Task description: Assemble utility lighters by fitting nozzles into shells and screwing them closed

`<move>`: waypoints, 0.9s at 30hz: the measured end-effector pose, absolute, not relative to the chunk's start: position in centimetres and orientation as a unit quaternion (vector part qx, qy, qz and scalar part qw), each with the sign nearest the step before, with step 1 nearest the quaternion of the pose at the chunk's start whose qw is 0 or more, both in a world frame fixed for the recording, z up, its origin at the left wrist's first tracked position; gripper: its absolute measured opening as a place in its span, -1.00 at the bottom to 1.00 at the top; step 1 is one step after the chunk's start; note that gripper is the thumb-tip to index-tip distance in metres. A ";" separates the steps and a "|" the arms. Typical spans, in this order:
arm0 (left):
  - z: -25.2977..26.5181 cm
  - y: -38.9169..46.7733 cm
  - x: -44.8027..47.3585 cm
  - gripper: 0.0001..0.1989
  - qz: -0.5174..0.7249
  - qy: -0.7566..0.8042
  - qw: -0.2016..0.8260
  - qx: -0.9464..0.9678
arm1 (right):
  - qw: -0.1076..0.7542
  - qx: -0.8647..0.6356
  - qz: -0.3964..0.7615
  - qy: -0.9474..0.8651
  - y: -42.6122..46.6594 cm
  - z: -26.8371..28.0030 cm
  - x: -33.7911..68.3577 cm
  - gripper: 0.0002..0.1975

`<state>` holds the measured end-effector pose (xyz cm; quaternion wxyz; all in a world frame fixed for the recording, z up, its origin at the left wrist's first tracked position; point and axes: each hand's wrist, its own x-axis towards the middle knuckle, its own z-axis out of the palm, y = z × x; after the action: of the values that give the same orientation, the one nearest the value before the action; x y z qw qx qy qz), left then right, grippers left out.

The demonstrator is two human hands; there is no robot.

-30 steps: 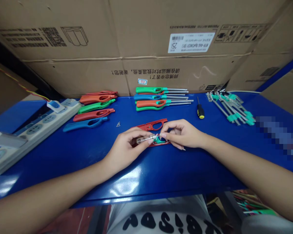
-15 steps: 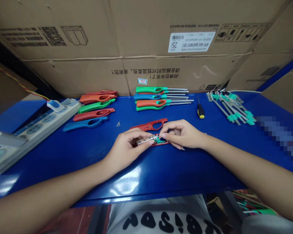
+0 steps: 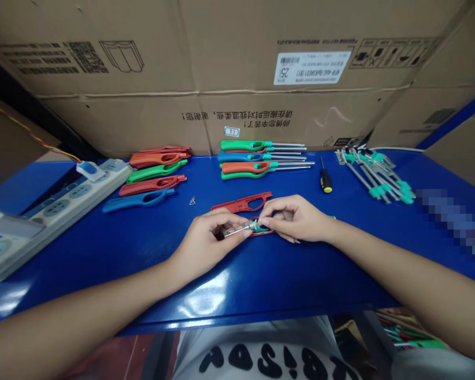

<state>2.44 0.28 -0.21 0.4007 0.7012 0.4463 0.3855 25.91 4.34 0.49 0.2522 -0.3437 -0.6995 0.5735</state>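
My left hand [image 3: 217, 232] pinches a clear fuel tank [image 3: 237, 230] with a metallic look, thumb in front and fingers behind. At the tank's right end, thumb and fingertips of my right hand [image 3: 291, 217] are pressed together on a small teal part [image 3: 258, 227]. Beneath both hands lies a red lighter handle half [image 3: 267, 233], partly covered by them. The matching red handle half [image 3: 241, 203] rests just behind, its hollow inner side up. My fingers hide exactly what the right fingertips grip.
Handle shells [image 3: 150, 184] lie at left beside a power strip [image 3: 63, 211] and small screws [image 3: 192, 200]. Assembled lighters [image 3: 247, 158] are stacked at the back. Right of them are a screwdriver [image 3: 325, 179] and metal lighter tubes [image 3: 374, 177]. A cardboard box [image 3: 142, 116] stands behind.
The tank in my left fingers has shifted very slightly to the right. My right hand stays at its end; everything else looks the same.
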 end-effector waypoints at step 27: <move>-0.2 0.2 2.5 -0.81 0.371 0.436 0.410 0.710 | 0.288 -0.355 0.583 -0.671 4.6 0.9 25.5 -0.59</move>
<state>2.52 0.20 -0.15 0.4098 0.7101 0.4363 0.3708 25.51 4.57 0.90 0.2881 -0.3551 -0.6711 0.5835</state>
